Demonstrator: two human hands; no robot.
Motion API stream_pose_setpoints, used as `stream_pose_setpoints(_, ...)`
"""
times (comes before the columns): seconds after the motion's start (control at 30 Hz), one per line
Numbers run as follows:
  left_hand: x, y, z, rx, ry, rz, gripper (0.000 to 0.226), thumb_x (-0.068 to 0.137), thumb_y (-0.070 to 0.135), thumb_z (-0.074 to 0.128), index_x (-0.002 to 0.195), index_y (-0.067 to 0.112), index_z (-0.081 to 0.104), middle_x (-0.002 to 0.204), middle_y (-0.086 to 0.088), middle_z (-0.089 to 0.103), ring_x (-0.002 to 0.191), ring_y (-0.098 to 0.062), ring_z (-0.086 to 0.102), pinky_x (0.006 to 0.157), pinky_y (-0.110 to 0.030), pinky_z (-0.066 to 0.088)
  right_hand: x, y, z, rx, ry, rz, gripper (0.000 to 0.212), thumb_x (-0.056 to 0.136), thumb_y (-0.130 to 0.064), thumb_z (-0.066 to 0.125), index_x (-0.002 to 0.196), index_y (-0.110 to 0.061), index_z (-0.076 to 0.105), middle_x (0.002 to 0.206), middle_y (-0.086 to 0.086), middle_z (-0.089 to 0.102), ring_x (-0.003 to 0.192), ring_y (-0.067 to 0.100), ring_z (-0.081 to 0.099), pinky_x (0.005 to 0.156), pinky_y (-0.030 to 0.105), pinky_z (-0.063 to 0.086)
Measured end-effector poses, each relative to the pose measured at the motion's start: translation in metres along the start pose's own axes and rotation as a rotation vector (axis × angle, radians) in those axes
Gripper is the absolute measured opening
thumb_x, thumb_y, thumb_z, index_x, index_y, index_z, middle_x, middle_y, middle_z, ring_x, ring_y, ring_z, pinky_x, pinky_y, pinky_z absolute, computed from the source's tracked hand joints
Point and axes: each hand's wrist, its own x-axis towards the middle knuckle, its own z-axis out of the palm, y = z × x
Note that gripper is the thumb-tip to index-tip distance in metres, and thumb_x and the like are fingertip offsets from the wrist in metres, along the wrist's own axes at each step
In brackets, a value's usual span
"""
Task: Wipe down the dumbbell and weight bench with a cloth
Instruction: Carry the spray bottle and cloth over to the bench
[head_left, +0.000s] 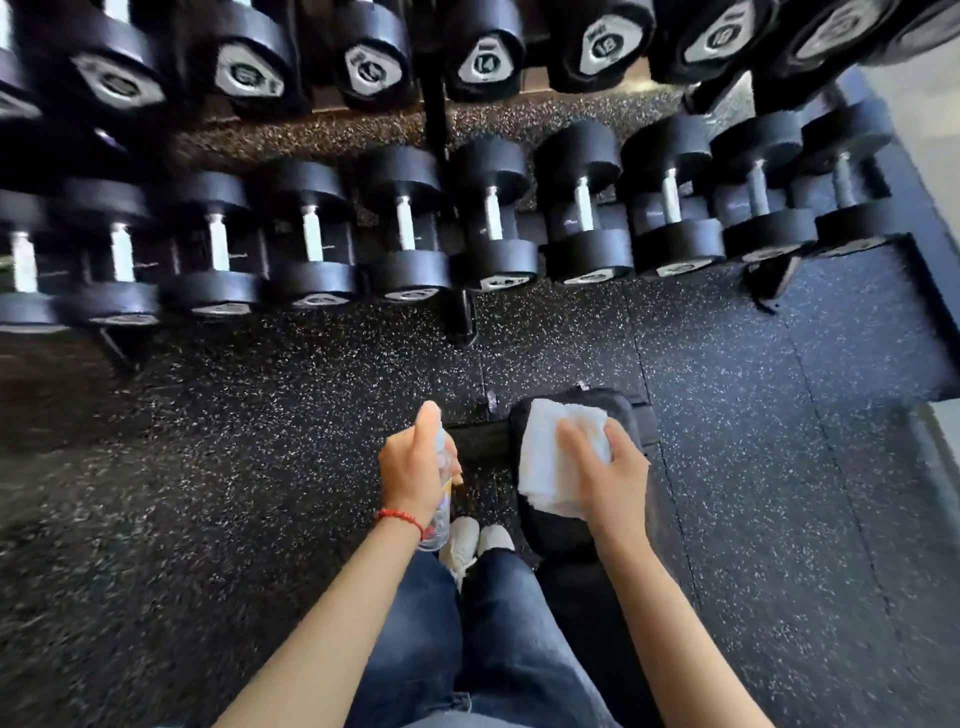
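A folded white cloth (545, 457) lies on the black pad of the weight bench (623, 415) below me, right of centre. My right hand (608, 473) rests flat on the cloth, fingers spread over it. My left hand (415, 467) grips a clear spray bottle (439, 519) upright, just left of the bench, with the thumb up near the bottle's top. Black dumbbells (493, 223) with silver handles fill a rack ahead of me.
The dumbbell rack spans the whole upper view in two tiers, its feet (462, 322) standing on the speckled black rubber floor (260, 441). My legs in blue jeans and white shoes (467, 540) stand between the bottle and the bench. A pale floor strip runs along the right edge.
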Motion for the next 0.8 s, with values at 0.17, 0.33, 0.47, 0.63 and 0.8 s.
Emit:
stream_pose_setpoints(0.17, -0.001, -0.001, -0.039, -0.031, 0.156, -0.011, 0.065, 0.075, 0.060, 0.034, 0.039, 0.012, 0.058, 0.040, -0.014, 0.056, 0.046, -0.033, 0.058, 0.063, -0.044, 0.053, -0.002, -0.022, 0.037, -0.046, -0.190, -0.078, 0.038, 0.081, -0.030, 0.066, 0.067, -0.004, 0.043, 0.065, -0.002, 0.039, 0.060, 0.007, 0.033, 0.056, 0.030, 0.029)
stream_pose_setpoints(0.33, 0.008, -0.008, -0.092, -0.108, 0.264, -0.042, 0.065, 0.078, 0.056, 0.033, 0.036, 0.012, 0.055, 0.040, -0.015, 0.056, 0.044, -0.027, 0.056, 0.059, -0.038, 0.049, -0.014, -0.043, 0.094, -0.127, -0.371, -0.108, 0.035, 0.083, -0.029, 0.066, 0.075, 0.001, 0.050, 0.069, 0.002, 0.046, 0.065, 0.012, 0.039, 0.059, 0.031, 0.033)
stream_pose_setpoints(0.47, 0.020, -0.018, -0.141, -0.171, 0.385, -0.034, 0.069, 0.080, 0.055, 0.033, 0.039, 0.003, 0.055, 0.035, -0.007, 0.053, 0.035, -0.014, 0.050, 0.042, -0.018, 0.039, -0.031, -0.060, 0.150, -0.173, -0.516, -0.124, 0.031, 0.082, -0.034, 0.065, 0.084, -0.004, 0.058, 0.073, -0.001, 0.054, 0.067, 0.010, 0.047, 0.061, 0.031, 0.039)
stream_pose_setpoints(0.63, 0.049, -0.030, -0.224, -0.300, 0.471, -0.058, 0.069, 0.077, 0.057, 0.037, 0.049, -0.003, 0.056, 0.037, -0.008, 0.054, 0.035, -0.016, 0.050, 0.038, -0.016, 0.039, -0.060, -0.076, 0.238, -0.235, -0.620, -0.204, 0.025, 0.082, -0.037, 0.064, 0.083, -0.012, 0.061, 0.074, -0.001, 0.061, 0.067, 0.010, 0.051, 0.062, 0.030, 0.043)
stream_pose_setpoints(0.8, 0.078, -0.041, -0.332, -0.350, 0.562, -0.045, 0.066, 0.079, 0.058, 0.036, 0.042, 0.007, 0.055, 0.041, -0.012, 0.054, 0.040, -0.021, 0.052, 0.050, -0.026, 0.044, -0.101, -0.095, 0.343, -0.240, -0.698, -0.192, 0.018, 0.079, -0.041, 0.066, 0.079, -0.023, 0.063, 0.071, -0.007, 0.063, 0.068, 0.008, 0.056, 0.066, 0.032, 0.047)
